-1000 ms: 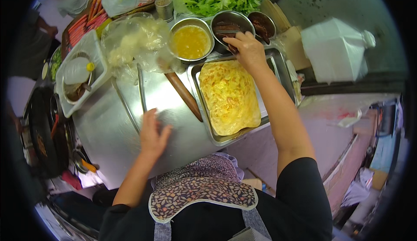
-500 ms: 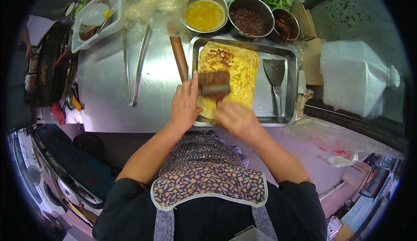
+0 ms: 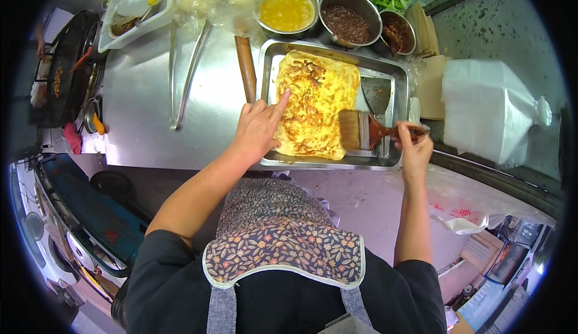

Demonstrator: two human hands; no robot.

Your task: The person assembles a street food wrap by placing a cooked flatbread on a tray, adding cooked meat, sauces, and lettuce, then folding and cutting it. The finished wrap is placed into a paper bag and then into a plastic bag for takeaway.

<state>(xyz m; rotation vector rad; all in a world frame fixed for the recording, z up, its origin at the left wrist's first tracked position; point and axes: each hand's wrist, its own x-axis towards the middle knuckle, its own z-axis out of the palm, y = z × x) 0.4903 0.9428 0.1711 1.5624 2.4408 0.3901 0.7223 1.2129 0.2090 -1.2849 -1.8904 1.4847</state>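
Observation:
A flat, browned egg pancake (image 3: 314,102) lies in a rectangular metal tray (image 3: 404,84). My left hand (image 3: 256,130) rests over the tray's left rim, index finger stretched onto the pancake's left edge and thumb at its lower left; nothing is held in it. At the right, my right hand (image 3: 415,156) grips the dark red handle of a wide brush (image 3: 374,130). The bristles point left, over the pancake's lower right edge. Partly behind the brush, a metal spatula (image 3: 377,94) lies in the right side of the tray.
Behind the tray stand metal pots of yellow liquid (image 3: 288,11), dark brown paste (image 3: 349,24) and red-brown sauce (image 3: 397,31). Tongs (image 3: 185,78) and a wooden rolling pin (image 3: 245,63) lie left. A bundle of clear plastic bags (image 3: 490,111) sits right; a dark pan (image 3: 66,63) is far left.
The brush has swung from the pancake's left side to its lower right edge, with my right hand moving right. My left index finger now reaches onto the pancake.

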